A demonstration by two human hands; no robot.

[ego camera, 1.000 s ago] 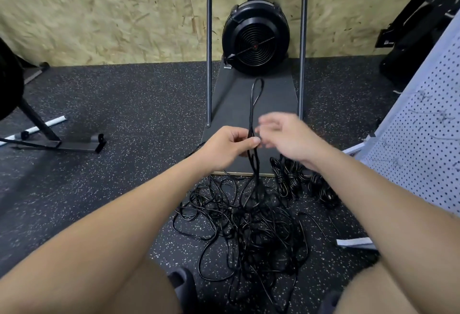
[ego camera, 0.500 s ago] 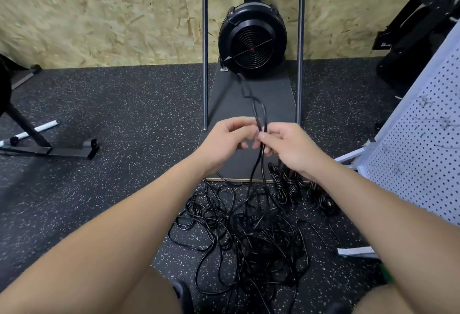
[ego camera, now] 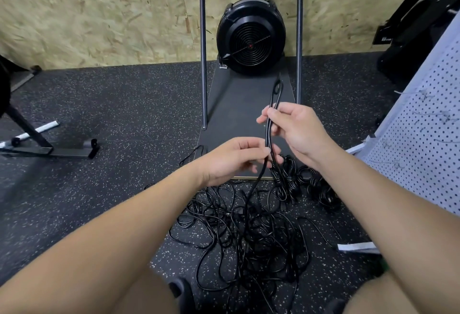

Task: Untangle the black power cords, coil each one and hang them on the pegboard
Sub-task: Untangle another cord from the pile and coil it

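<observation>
A folded loop of black power cord [ego camera: 275, 97] rises above my right hand [ego camera: 296, 129], which grips its doubled strands. Just below and to the left, my left hand [ego camera: 234, 159] pinches the same cord where it drops toward the floor. Under both hands lies a tangled heap of black cords [ego camera: 249, 234] on the speckled rubber floor. Two coiled, tied cords [ego camera: 288, 179] lie beside the heap at its far right. The white pegboard [ego camera: 423, 144] leans at the right edge.
A black fan machine [ego camera: 250, 40] with two upright steel poles stands on a dark platform [ego camera: 239, 104] ahead, against an OSB wall. A black metal stand foot [ego camera: 49, 150] lies at the left. Black equipment sits at the far right. My knees are at the bottom edge.
My right hand has risen and moved right, drawing the cord loop up with it. My left hand has slipped lower along the cord, so the hands are now apart.
</observation>
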